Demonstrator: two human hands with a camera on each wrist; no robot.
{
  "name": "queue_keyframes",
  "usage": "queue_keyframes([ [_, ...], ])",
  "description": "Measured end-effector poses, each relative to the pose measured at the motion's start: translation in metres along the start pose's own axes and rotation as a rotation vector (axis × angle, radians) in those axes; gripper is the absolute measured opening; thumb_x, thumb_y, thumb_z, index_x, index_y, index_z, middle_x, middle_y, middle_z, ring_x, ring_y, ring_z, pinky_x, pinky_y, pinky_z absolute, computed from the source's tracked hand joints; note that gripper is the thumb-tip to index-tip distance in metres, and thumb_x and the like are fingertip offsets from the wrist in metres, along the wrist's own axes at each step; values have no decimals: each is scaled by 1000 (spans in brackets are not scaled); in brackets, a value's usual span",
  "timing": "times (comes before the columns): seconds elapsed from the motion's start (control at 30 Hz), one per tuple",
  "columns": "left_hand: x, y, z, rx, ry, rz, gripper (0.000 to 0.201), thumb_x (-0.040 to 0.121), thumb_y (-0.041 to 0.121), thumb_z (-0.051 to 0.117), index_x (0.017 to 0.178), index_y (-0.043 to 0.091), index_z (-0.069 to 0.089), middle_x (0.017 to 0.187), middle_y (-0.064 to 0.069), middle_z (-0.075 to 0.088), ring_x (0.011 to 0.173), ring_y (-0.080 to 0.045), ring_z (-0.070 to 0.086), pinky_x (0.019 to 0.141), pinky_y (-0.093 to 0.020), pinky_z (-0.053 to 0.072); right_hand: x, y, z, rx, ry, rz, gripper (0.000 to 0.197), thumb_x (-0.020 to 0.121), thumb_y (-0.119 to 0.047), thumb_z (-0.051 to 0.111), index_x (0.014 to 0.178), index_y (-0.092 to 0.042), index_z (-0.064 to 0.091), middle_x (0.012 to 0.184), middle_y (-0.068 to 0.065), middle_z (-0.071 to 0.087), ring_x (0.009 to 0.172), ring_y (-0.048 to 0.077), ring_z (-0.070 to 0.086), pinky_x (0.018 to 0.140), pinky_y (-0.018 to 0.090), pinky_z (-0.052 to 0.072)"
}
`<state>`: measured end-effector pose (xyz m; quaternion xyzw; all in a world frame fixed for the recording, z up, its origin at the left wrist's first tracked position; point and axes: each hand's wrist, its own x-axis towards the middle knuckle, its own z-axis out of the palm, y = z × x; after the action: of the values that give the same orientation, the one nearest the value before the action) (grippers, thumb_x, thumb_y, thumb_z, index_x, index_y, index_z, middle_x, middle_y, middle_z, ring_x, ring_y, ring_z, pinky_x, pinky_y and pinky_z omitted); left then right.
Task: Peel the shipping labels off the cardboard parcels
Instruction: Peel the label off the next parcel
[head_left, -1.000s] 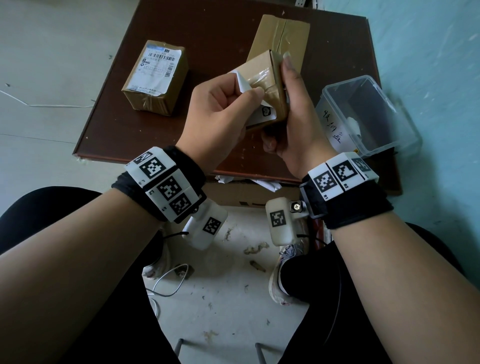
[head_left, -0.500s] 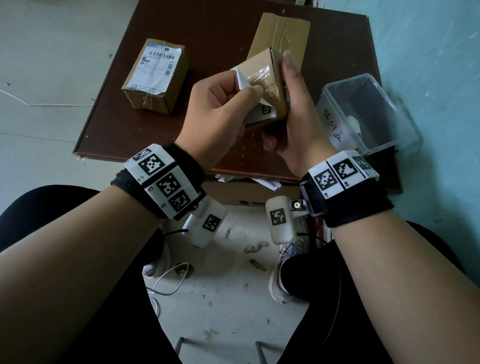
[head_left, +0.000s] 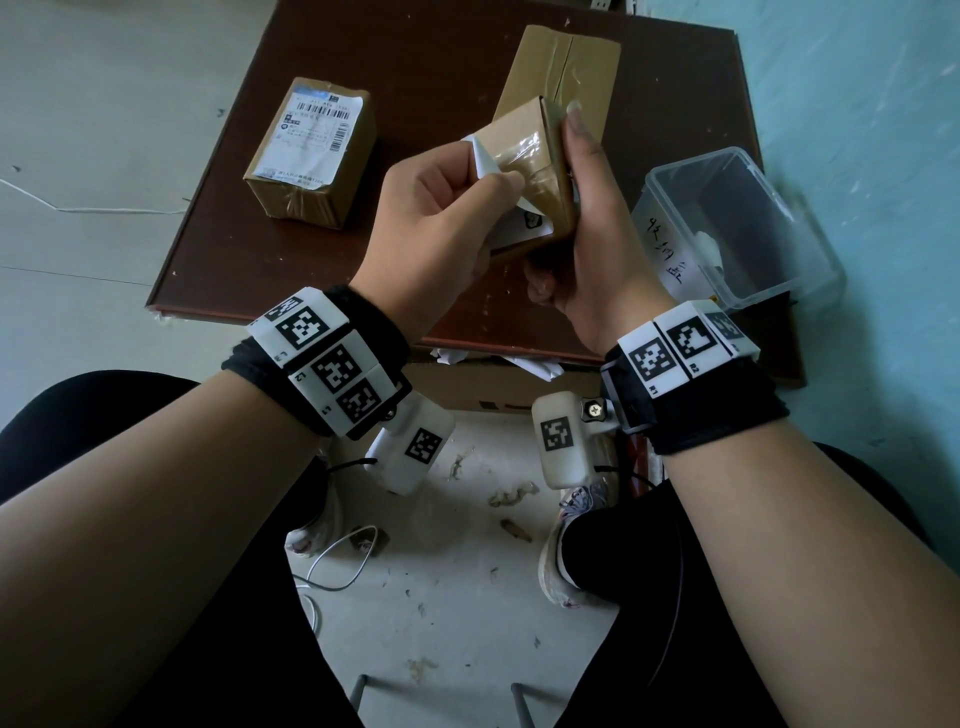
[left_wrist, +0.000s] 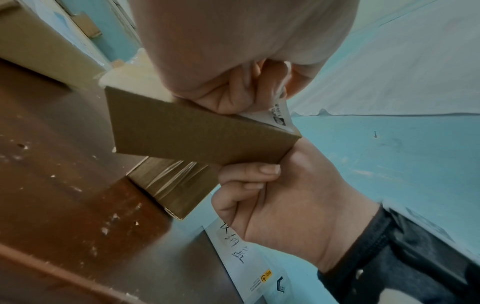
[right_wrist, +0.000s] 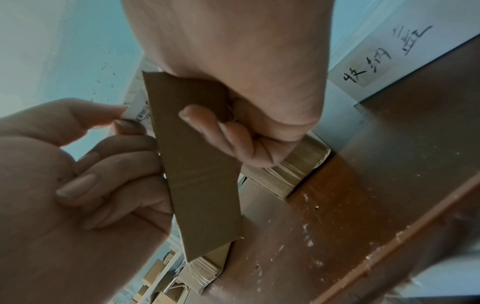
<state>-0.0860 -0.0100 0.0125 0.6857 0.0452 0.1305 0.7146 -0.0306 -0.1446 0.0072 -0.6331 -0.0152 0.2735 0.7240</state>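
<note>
I hold a small taped cardboard parcel up over the brown table. My right hand grips it from the right side and underneath. My left hand pinches the parcel's white shipping label, whose upper corner curls away from the cardboard; in the left wrist view the label is still stuck along the parcel's edge. A second parcel with its label on top lies at the table's left. A larger taped parcel lies behind my hands.
A clear plastic box with a handwritten tag sits at the table's right edge, close to my right wrist. Crumpled white paper shows in a cardboard carton under the table's near edge. A teal wall runs along the right.
The lifted corner of the label has come a little further off the parcel. Both hands and the parcel have kept almost the same place.
</note>
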Motion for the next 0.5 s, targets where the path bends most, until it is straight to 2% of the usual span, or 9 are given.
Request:
queue_keyframes([
  [0.13, 0, 1, 1, 12, -3, -6, 18, 104, -3, 53, 88, -8, 59, 58, -5, 44, 37, -7, 35, 39, -19, 29, -1, -1, 1, -6, 15, 4, 71, 109, -73, 40, 140, -19, 74, 128, 12, 80, 120, 28, 78, 108, 50, 60],
  [0.27, 0, 1, 1, 11, -4, -19, 22, 103, -4, 53, 86, -15, 57, 60, -5, 42, 36, -7, 34, 38, -19, 29, -2, -2, 2, 10, 25, 14, 70, 109, -72, 40, 139, -19, 74, 126, 11, 81, 117, 27, 79, 98, 45, 65],
  [0.37, 1, 1, 0, 15, -5, -23, 26, 103, -2, 53, 85, -20, 53, 65, -12, 43, 37, -8, 34, 39, -19, 29, -2, -3, 2, -4, 31, 30, 71, 109, -73, 39, 140, -20, 74, 122, 9, 82, 109, 22, 80, 77, 34, 64],
  [0.5, 1, 1, 0, 12, -11, -19, 26, 103, -2, 53, 87, -22, 53, 72, -20, 47, 36, -7, 34, 38, -19, 29, -1, -2, 2, -44, 62, 42, 72, 107, -77, 39, 137, -23, 76, 115, 5, 83, 99, 18, 80, 66, 27, 59],
])
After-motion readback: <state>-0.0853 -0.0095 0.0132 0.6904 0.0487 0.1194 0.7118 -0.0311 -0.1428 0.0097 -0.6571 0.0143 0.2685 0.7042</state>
